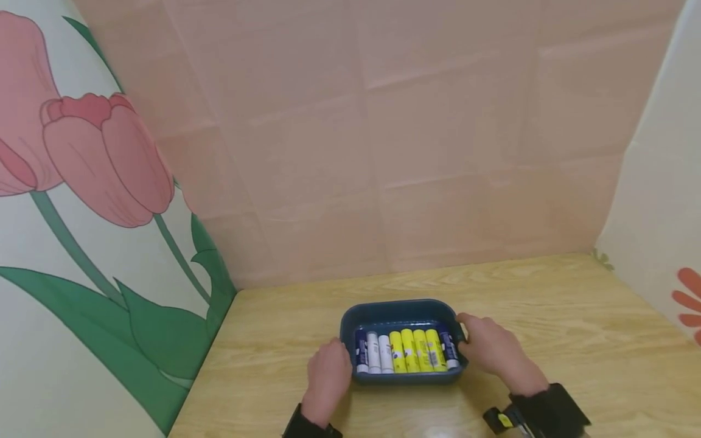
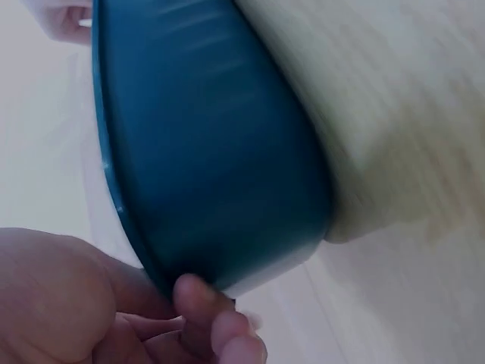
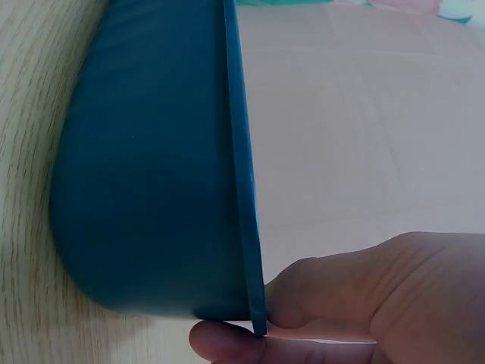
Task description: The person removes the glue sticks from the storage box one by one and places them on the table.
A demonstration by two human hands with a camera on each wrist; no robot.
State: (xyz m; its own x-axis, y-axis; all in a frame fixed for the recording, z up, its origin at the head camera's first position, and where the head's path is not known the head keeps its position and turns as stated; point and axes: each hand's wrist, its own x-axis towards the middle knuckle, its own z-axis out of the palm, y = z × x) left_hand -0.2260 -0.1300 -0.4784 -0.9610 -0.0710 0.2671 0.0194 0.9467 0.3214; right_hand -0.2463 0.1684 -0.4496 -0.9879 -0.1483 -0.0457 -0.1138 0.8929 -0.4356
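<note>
Tray of glue sticks gripped by both hands, left, right

A: Soft, even light is filling the head view, seemingly coming from above and in front. The desk is looking bright, with no harsh glare.

B: Shadows?

A: Faint ones are lying under the tray and beneath the hands, the left hand and right hand. Straight edges are bowing slightly toward the frame borders, as a wide lens does.

B: And the wrist cameras?

A: The left wrist view is smearing: the wood grain is blurring and the fingers are looking soft. The right wrist view is staying sharper on the tray rim, though the nearest fingertip is sitting out of focus. A pale sheen is showing on the tray's wall there.
</note>
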